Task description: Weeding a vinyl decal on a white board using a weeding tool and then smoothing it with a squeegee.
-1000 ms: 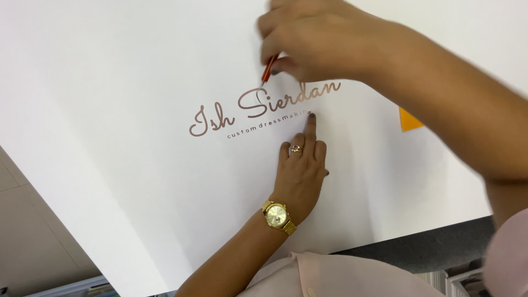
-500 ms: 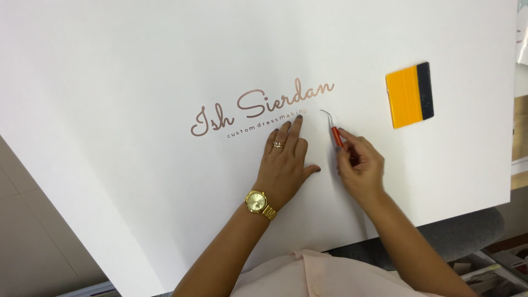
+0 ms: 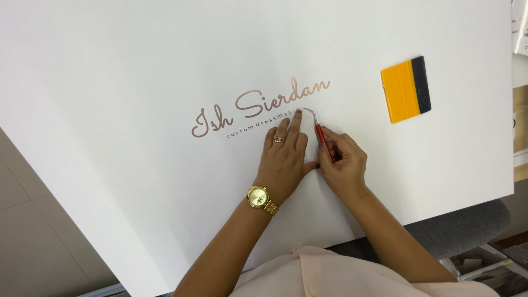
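Pinning the white board [image 3: 137, 82] flat with your open left hand [image 3: 286, 159], your right hand [image 3: 342, 162] has dropped from up top and now grips the red weeding hook [image 3: 320, 133], tip at the rose-gold lettering [image 3: 261, 107]; the yellow squeegee [image 3: 405, 89] sits uncovered, right.

Single head view, looking steeply down, close over white board [image 3: 137, 82], hands central

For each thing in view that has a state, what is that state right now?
Left hand: flat on the board, fingertip pressing the small lettering.
Right hand: gripping the weeding hook.
Weeding hook: tip at the lettering's end.
Rose-gold lettering: stuck flat.
Yellow squeegee: lying flat, untouched.
White board: lying flat.
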